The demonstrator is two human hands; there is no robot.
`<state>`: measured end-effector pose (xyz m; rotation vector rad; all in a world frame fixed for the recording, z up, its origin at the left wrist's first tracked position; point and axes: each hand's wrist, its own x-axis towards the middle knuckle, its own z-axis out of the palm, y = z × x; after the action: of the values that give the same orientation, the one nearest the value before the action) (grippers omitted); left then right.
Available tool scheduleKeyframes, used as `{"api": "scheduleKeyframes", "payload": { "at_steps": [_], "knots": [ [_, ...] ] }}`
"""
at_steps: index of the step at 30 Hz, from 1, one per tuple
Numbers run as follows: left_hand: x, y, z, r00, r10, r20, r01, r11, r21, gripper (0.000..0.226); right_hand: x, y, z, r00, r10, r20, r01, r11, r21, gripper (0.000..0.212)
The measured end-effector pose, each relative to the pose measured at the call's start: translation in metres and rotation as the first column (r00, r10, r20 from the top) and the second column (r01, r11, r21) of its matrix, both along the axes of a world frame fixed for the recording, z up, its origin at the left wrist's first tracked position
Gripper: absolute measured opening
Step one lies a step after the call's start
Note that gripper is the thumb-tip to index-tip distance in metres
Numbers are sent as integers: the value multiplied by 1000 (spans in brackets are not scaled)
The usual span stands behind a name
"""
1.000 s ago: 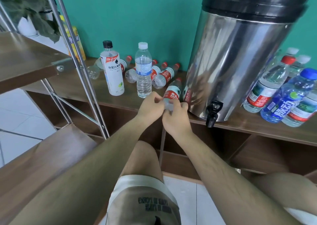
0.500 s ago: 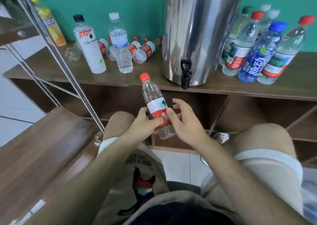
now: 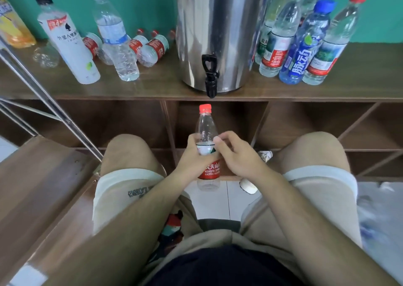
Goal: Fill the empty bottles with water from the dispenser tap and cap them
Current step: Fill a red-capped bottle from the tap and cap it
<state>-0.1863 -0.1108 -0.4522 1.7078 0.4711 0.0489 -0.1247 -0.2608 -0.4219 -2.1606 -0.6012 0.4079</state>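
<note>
The dispenser [image 3: 216, 34] stands on the worktop [image 3: 152, 87] between left bottles [image 3: 117, 43] and right bottles [image 3: 298, 52]; another bottle [image 3: 206, 130] is below its tap [image 3: 210, 76].

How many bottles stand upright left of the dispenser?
3: a yellow bottle at the left edge, a white black-capped bottle beside it, and a clear white-capped bottle nearer the dispenser. Others may hide behind.
</note>
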Motion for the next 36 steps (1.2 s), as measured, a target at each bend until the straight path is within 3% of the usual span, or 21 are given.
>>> {"api": "scheduleKeyframes", "payload": {
  "at_steps": [3, 7, 9, 11, 14, 16, 19, 23, 25, 28, 31, 34, 36],
  "knots": [
    [6, 4, -3, 998, 50, 40, -51, 999, 17, 69, 15, -3, -2, 1000, -15, -17, 15, 1000, -21, 57],
    [16, 8, -7, 999, 10, 38, -18, 971, 239, 61, 43, -1, 3, 983, -185, 11, 185, 983, -11, 70],
    [21, 9, -9, 999, -32, -2, 28, 850, 525, 58, 60, 1, 6, 964, -261, 47, 262, 965, -25, 71],
    [29, 7, -13, 998, -68, -13, 53, 628, 777, 61, 75, 4, 7, 962, -266, 68, 272, 958, -94, 76],
    [38, 4, -14, 997, -83, 5, 29, 409, 912, 74, 91, 10, 0, 969, -237, 67, 246, 947, -208, 78],
    [41, 8, -12, 995, -90, 40, -5, 358, 934, 75, 98, 13, -6, 975, -219, 28, 220, 955, -200, 66],
    [43, 13, -6, 994, -99, 48, 8, 502, 865, 70, 104, 15, -8, 979, -194, 57, 199, 975, -102, 37],
    [43, 20, 6, 987, -158, -10, 132, 783, 608, 55, 104, 9, 5, 960, -84, 267, 79, 996, 29, 32],
    [43, 27, 11, 983, -180, -28, 172, 866, 470, 52, 102, 5, 10, 935, -3, 354, -29, 996, 87, 33],
    [42, 37, 12, 979, -205, -21, 200, 924, 324, 46, 102, -1, 17, 909, 115, 400, -176, 977, 119, 41],
    [41, 42, 12, 977, -204, -55, 212, 946, 247, 49, 104, -7, 21, 896, 132, 424, -207, 969, 134, 39],
    [43, 41, 10, 979, -189, -76, 199, 966, 165, 52, 109, -10, 25, 862, -58, 503, -80, 965, 248, 29],
    [46, 38, 9, 986, -153, -59, 158, 983, 90, 56, 116, -11, 31, 854, -204, 478, 52, 949, 312, 22]
  ]
}}
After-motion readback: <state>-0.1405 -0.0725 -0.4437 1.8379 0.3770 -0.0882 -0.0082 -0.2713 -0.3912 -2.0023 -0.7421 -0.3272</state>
